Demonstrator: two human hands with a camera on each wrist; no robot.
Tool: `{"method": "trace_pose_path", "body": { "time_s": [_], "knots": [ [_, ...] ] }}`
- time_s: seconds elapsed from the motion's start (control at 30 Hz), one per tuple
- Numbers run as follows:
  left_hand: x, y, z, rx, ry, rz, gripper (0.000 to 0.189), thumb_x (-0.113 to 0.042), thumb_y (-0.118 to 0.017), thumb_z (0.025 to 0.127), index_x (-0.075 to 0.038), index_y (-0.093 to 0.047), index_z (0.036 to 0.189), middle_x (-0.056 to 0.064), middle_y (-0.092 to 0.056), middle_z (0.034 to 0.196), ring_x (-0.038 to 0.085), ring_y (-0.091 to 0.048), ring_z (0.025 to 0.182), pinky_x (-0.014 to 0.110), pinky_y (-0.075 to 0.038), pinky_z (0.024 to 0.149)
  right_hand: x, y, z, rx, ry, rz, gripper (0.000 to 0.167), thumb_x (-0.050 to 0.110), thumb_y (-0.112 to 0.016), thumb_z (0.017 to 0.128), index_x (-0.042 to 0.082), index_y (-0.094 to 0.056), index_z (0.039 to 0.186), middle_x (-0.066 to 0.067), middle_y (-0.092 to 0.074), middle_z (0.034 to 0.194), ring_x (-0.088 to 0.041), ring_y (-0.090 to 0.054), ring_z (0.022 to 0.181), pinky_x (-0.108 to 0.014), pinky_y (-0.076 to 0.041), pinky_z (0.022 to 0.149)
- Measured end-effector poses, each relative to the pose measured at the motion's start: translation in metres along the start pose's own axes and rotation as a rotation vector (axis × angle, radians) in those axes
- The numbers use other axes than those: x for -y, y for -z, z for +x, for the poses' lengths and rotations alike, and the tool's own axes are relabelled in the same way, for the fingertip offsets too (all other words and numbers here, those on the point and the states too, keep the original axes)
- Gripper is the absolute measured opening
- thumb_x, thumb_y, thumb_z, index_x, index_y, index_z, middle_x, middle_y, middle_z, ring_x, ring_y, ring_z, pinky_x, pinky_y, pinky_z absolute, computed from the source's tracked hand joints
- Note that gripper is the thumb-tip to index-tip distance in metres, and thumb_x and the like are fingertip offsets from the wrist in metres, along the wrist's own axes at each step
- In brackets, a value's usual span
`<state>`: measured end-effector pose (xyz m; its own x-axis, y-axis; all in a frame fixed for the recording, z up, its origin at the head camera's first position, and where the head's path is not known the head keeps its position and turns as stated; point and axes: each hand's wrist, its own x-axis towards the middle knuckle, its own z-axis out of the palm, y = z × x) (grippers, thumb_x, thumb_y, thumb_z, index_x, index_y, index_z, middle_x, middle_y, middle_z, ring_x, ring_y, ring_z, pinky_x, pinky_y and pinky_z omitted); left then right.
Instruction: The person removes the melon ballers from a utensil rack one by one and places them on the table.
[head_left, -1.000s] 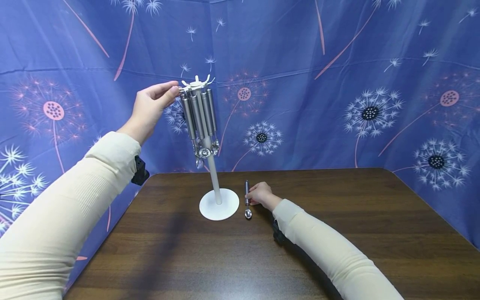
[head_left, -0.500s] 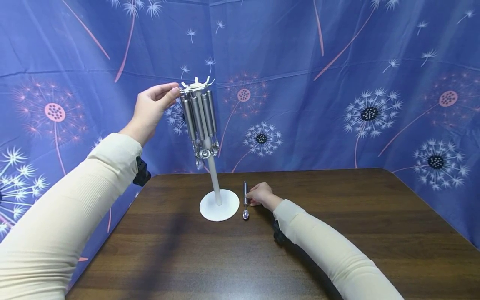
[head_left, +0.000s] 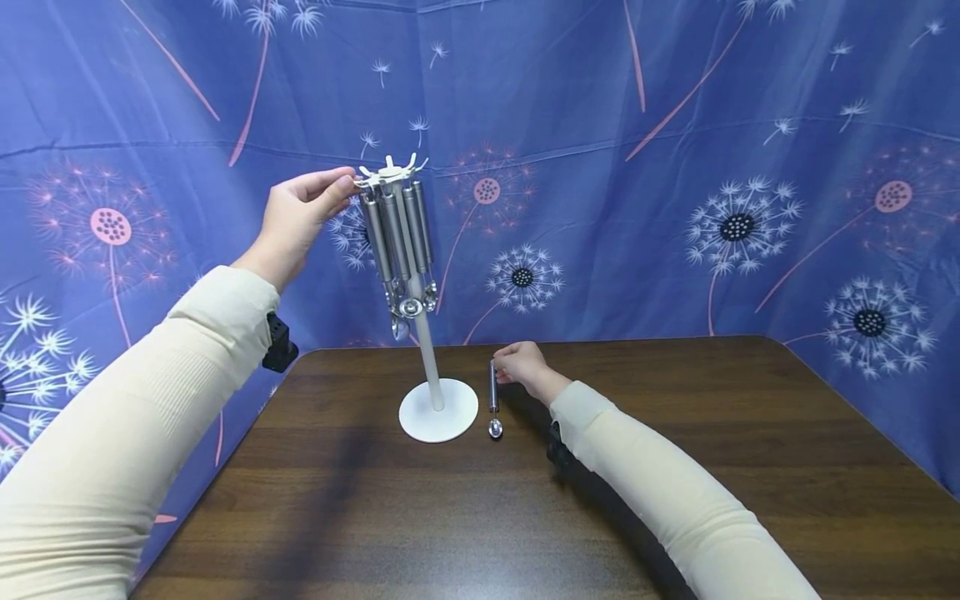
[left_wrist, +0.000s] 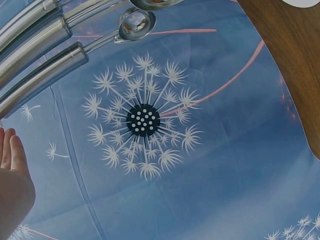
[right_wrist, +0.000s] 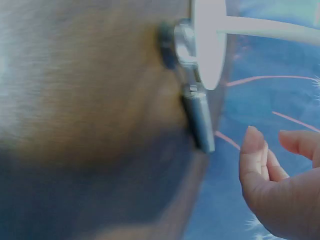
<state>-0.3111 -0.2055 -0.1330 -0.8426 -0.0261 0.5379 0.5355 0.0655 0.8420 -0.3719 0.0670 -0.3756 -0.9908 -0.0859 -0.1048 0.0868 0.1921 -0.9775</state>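
Note:
A white utensil stand rises from a round base on the table. Several metal scoops with thick silver handles hang from its hooks. High on the left, my left hand pinches the tip of a hook with thumb and fingers; in the left wrist view its fingers show only at the edge. To the right of the base lies a small metal scoop, bowl toward me. My right hand is at the far end of its handle. The right wrist view shows thumb and fingers parted, away from the scoop.
The dark wooden table has its far edge a little behind the stand. A blue dandelion-print curtain hangs directly behind it and on the left side.
My right hand has slid away from me, from the middle of the scoop's handle to its far end. The scoop has shifted only slightly. My left hand stays at the hook.

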Motion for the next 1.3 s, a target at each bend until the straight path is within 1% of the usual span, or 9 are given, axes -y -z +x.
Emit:
{"method": "trace_pose_path", "body": {
  "time_s": [0.07, 0.17, 0.27, 0.37, 0.47, 0.63, 0.73, 1.0, 1.3],
  "knots": [
    [-0.001, 0.000, -0.001, -0.003, 0.004, 0.016, 0.047, -0.019, -0.071, 0.089, 0.006, -0.059, 0.127, -0.009, -0.071, 0.096, 0.001, -0.066, 0.094, 0.023, -0.049, 0.101, 0.009, 0.001, 0.000, -0.003, 0.015, 0.030, 0.025, -0.002, -0.058, 0.091, -0.013, -0.061, 0.113, -0.023, -0.067, 0.099, -0.025, -0.067, 0.074, -0.043, -0.059, 0.087],
    [-0.003, -0.001, -0.001, -0.002, 0.011, 0.030, 0.047, -0.020, -0.071, 0.089, 0.005, -0.060, 0.127, -0.009, -0.071, 0.096, 0.001, -0.066, 0.095, 0.022, -0.050, 0.100, 0.025, 0.003, -0.001, -0.004, 0.032, 0.075, 0.026, -0.002, -0.058, 0.092, -0.012, -0.062, 0.115, -0.013, -0.066, 0.089, -0.022, -0.067, 0.074, -0.042, -0.059, 0.088],
    [-0.003, -0.001, -0.001, -0.004, 0.013, 0.046, 0.047, -0.020, -0.072, 0.089, 0.004, -0.060, 0.126, -0.010, -0.071, 0.095, 0.001, -0.066, 0.094, 0.021, -0.050, 0.099, 0.040, 0.005, -0.003, 0.011, 0.034, 0.128, 0.026, 0.000, -0.057, 0.094, -0.009, -0.061, 0.118, -0.007, -0.064, 0.083, -0.015, -0.064, 0.067, -0.033, -0.061, 0.080],
    [-0.003, -0.001, -0.001, -0.013, 0.013, 0.069, 0.046, -0.021, -0.072, 0.089, 0.005, -0.061, 0.126, -0.012, -0.070, 0.093, 0.000, -0.066, 0.093, 0.020, -0.051, 0.098, 0.055, 0.005, -0.003, 0.039, 0.029, 0.181, 0.028, 0.000, -0.057, 0.094, -0.008, -0.061, 0.121, -0.006, -0.064, 0.082, -0.011, -0.064, 0.065, -0.023, -0.060, 0.071],
    [-0.003, -0.002, -0.001, -0.017, 0.017, 0.076, 0.046, -0.021, -0.072, 0.089, 0.005, -0.061, 0.125, -0.012, -0.071, 0.092, 0.000, -0.065, 0.093, 0.020, -0.051, 0.097, 0.071, 0.005, -0.005, 0.066, 0.037, 0.210, 0.028, 0.002, -0.058, 0.095, -0.007, -0.061, 0.122, -0.010, -0.066, 0.089, -0.011, -0.066, 0.067, -0.022, -0.060, 0.072],
    [-0.004, -0.002, -0.001, -0.020, 0.015, 0.121, 0.046, -0.023, -0.072, 0.088, 0.004, -0.062, 0.124, -0.012, -0.070, 0.093, 0.001, -0.065, 0.094, 0.023, -0.050, 0.100, 0.097, 0.004, -0.011, 0.106, 0.084, 0.209, 0.031, 0.010, -0.058, 0.097, -0.002, -0.060, 0.126, -0.021, -0.064, 0.117, -0.014, -0.068, 0.081, -0.030, -0.057, 0.090],
    [-0.005, -0.002, -0.001, -0.026, 0.015, 0.148, 0.046, -0.025, -0.073, 0.088, 0.002, -0.063, 0.123, -0.013, -0.070, 0.091, 0.000, -0.065, 0.094, 0.023, -0.050, 0.100, 0.112, 0.003, -0.014, 0.125, 0.127, 0.214, 0.032, 0.013, -0.058, 0.098, 0.000, -0.060, 0.127, -0.022, -0.061, 0.126, -0.017, -0.069, 0.092, -0.032, -0.055, 0.096],
    [-0.005, -0.004, 0.001, -0.036, 0.000, 0.175, 0.046, -0.028, -0.072, 0.088, 0.001, -0.064, 0.123, -0.012, -0.069, 0.091, 0.002, -0.065, 0.094, 0.025, -0.049, 0.102, 0.136, -0.003, -0.017, 0.157, 0.198, 0.280, 0.036, 0.016, -0.061, 0.096, 0.003, -0.058, 0.130, -0.017, -0.064, 0.125, -0.023, -0.065, 0.109, -0.035, -0.052, 0.101],
    [-0.003, -0.004, -0.001, -0.046, -0.008, 0.242, 0.047, -0.031, -0.070, 0.090, -0.001, -0.064, 0.124, -0.013, -0.069, 0.094, 0.001, -0.064, 0.095, 0.028, -0.049, 0.103, 0.153, -0.012, -0.022, 0.234, 0.275, 0.290, 0.038, 0.015, -0.056, 0.099, 0.004, -0.053, 0.135, -0.016, -0.062, 0.127, -0.026, -0.062, 0.116, -0.035, -0.052, 0.101]
  ]
}}
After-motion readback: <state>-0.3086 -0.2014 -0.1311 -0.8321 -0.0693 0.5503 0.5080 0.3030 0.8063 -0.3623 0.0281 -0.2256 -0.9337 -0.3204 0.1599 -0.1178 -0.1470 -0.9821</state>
